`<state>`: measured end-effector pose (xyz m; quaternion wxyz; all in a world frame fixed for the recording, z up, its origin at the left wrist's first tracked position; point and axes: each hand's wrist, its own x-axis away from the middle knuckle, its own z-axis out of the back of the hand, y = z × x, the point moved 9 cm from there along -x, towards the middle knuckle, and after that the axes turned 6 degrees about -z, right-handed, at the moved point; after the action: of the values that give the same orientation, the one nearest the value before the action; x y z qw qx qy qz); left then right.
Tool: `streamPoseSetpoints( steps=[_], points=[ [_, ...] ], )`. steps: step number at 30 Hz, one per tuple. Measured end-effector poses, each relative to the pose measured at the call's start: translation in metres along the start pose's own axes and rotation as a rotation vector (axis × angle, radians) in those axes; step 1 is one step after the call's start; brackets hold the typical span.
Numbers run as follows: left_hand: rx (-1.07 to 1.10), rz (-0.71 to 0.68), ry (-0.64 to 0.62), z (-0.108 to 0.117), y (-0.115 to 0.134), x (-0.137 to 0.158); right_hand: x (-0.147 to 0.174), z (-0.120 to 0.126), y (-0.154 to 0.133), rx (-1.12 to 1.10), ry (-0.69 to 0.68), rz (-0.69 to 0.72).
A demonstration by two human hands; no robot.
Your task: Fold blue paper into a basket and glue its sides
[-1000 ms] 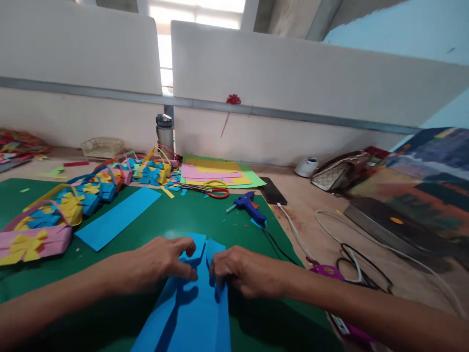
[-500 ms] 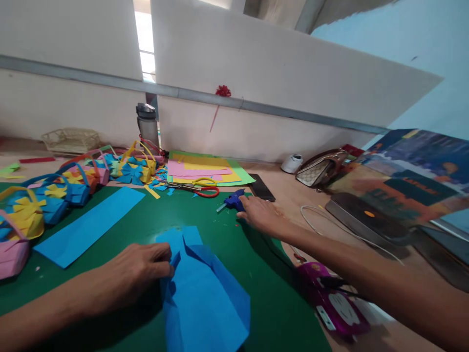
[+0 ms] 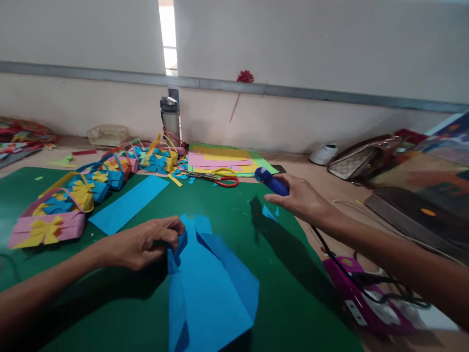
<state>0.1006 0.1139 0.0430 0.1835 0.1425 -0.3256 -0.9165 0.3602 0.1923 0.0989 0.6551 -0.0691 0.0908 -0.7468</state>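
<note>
Between its thumb and fingers, my left hand pinches a flap at the far left corner of a folded blue paper. The sheet has creased sides standing partly up on the green mat. My right hand grips a blue glue gun by its handle, lifted above the mat, its cord trailing down to the right. A flat blue paper strip lies beyond my left hand.
Several small paper baskets with bows line the left. Scissors rest before stacked coloured paper. A bottle stands at the back. To the right are a purple power strip, a handbag and a dark case.
My right hand has picked up the glue gun from the mat and raised it towards the right. My left hand still pinches the folded paper. The view has turned left.
</note>
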Motion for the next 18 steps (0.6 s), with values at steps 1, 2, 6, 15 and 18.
streamPoseSetpoints(
  steps=[1,2,6,15,18],
  points=[
    [-0.002,0.000,0.007,0.001,0.000,0.002,0.008,0.005,-0.005,-0.133,-0.001,-0.022],
    [-0.003,0.003,0.015,0.000,0.000,0.004,0.017,0.006,-0.013,-0.238,-0.037,-0.020],
    [0.021,0.055,0.057,-0.005,-0.008,0.013,0.051,-0.002,-0.056,-0.528,-0.194,0.133],
    [0.035,0.048,0.293,-0.009,-0.019,0.031,0.085,-0.031,-0.096,-0.607,-0.454,0.337],
    [-0.020,0.059,0.279,-0.011,-0.020,0.031,0.087,-0.043,-0.098,-0.707,-0.587,0.267]
  ],
)
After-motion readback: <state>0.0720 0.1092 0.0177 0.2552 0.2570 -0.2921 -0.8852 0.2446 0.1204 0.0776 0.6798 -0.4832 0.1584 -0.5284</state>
